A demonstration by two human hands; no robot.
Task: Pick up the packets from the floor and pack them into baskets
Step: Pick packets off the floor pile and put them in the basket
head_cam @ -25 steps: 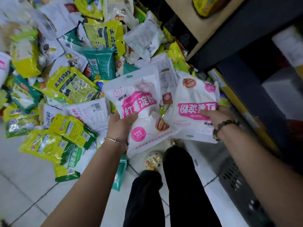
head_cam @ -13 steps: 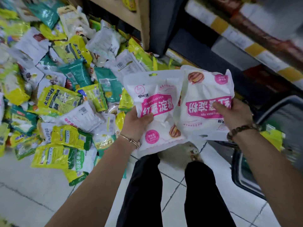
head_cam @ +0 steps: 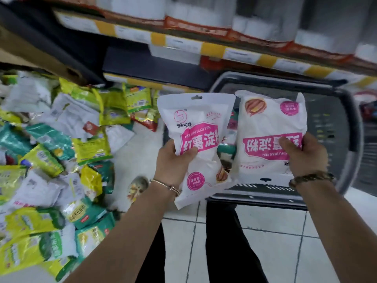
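My left hand [head_cam: 173,162] grips an upright white packet with a pink label [head_cam: 200,127], thumb across its front. My right hand [head_cam: 304,154] grips a second white and pink packet [head_cam: 269,127], which is turned upside down. Both packets hang in the air over the near part of a dark grey basket [head_cam: 346,123] standing on the floor at the right. A bit of green shows inside the basket between the two packets; the rest of its inside is mostly hidden. A heap of yellow, green and white packets [head_cam: 57,160] covers the floor at the left.
Shop shelves with yellow and white price strips [head_cam: 204,45] run along the back above the basket. A dark upright shelf post [head_cam: 61,52] stands at the back left. My legs in black trousers [head_cam: 224,252] stand on white floor tiles [head_cam: 275,242] just in front of the basket.
The view has swung right from the heap to the basket. Both hands have carried their packets to the right, and they now hang over the basket.
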